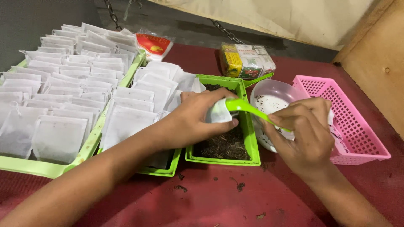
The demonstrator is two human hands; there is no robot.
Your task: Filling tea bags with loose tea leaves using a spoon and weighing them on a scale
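The left hand (198, 115) pinches a bag (219, 112); the right hand (305, 134) grips a spoon (246, 107) at three o'clock (a tilt likely spills leaves past the tray (252, 147)).

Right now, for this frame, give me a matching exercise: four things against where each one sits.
Things:
1. green spoon
2. white bag
3. pink basket
4. clear bowl

Places:
A. in the left hand
B. far right of the red table
C. in the right hand
D. between the green tray and the basket

Pairs: 1-C, 2-A, 3-B, 4-D
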